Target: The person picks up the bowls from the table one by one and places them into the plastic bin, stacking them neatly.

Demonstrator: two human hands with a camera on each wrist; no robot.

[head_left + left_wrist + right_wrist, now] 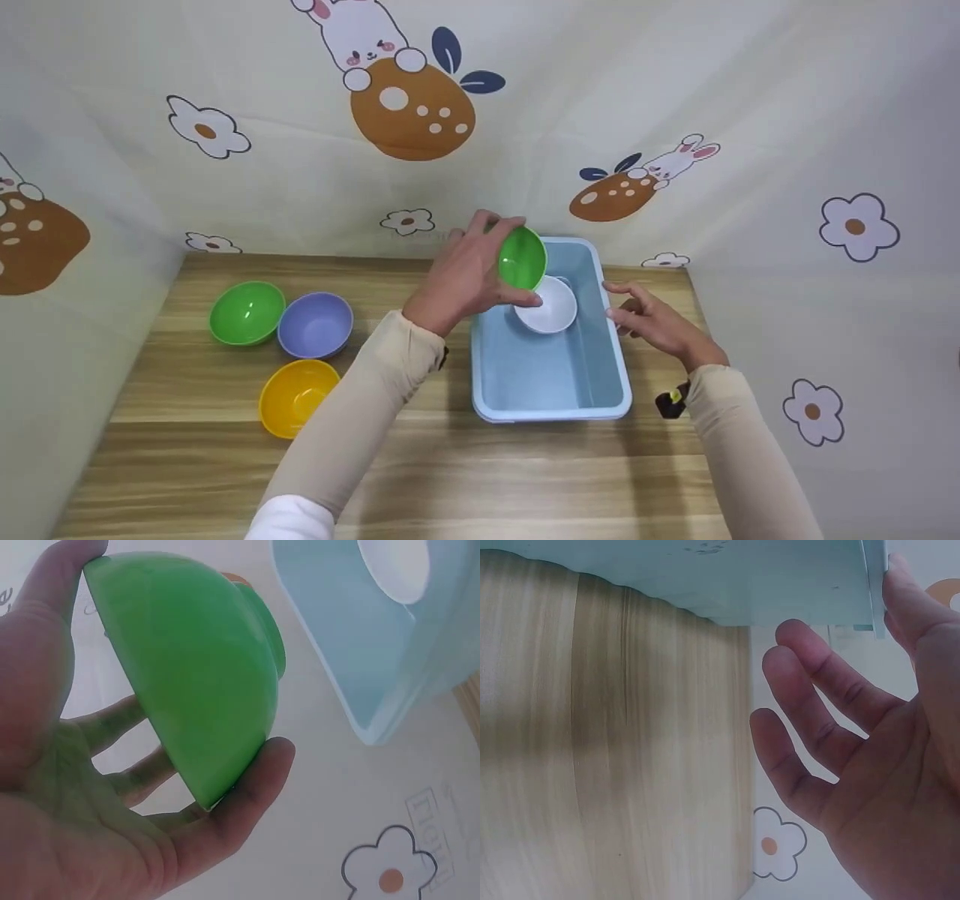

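Five bowls (523, 259), one blue tub (529, 379), one table (427, 465)

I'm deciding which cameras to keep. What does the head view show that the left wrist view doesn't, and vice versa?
Only the head view: the right-hand grip, a purple round bowl, an orange-yellow round bowl, a green round bowl on the wood-grain table, and the inside of the held glossy green bowl.

Only the left wrist view: the held bowl's foot.

Both: the left-hand grip holding that bowl, the light-blue rectangular plastic-looking tub, the white round bowl, the flower-printed cloth and some of the table.
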